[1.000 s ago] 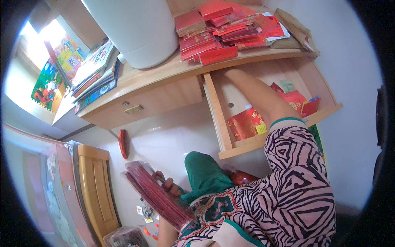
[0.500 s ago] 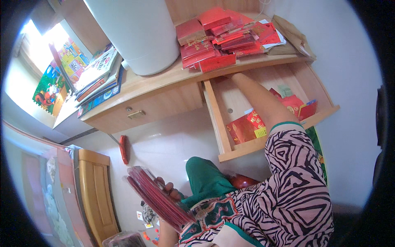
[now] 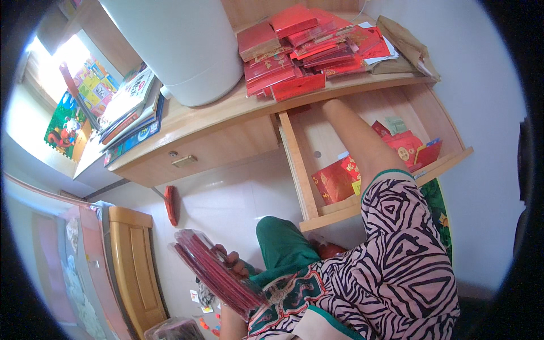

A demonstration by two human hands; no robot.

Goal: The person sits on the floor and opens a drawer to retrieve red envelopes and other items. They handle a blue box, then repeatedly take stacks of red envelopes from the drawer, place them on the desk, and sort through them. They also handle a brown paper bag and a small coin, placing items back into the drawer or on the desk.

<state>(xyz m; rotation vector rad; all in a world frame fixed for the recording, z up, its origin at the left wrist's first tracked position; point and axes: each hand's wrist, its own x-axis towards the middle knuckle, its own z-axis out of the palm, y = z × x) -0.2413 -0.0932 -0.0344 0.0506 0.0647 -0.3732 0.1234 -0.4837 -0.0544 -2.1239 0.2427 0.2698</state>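
Note:
My left hand [image 3: 232,262] is closed round a stack of plastic-wrapped red envelopes [image 3: 212,272], held upright in front of my lap. My right forearm [image 3: 368,139] reaches into the open drawer [image 3: 309,192], toward its back. Under the desk top the right hand itself is hidden, so its fingers do not show. Loose red envelopes [image 3: 334,181] lie near the drawer's front, beside the forearm. More red envelopes [image 3: 405,148] and a pale green slip [image 3: 396,123] sit at the drawer's right side. A dark red edge [image 3: 300,109] shows at its back left.
On the desk [image 3: 198,116], a large pile of red envelope packs [image 3: 300,54] sits above the drawer, beside a brown paper bag [image 3: 402,48]. A white cylindrical appliance [image 3: 187,51] and stacked books [image 3: 133,113] stand further left. A closed drawer [image 3: 209,150] adjoins the open one.
The right forearm has shifted slightly within the drawer, its wrist moving a little to the right. The left hand keeps its hold on the stack. The view has tilted slightly.

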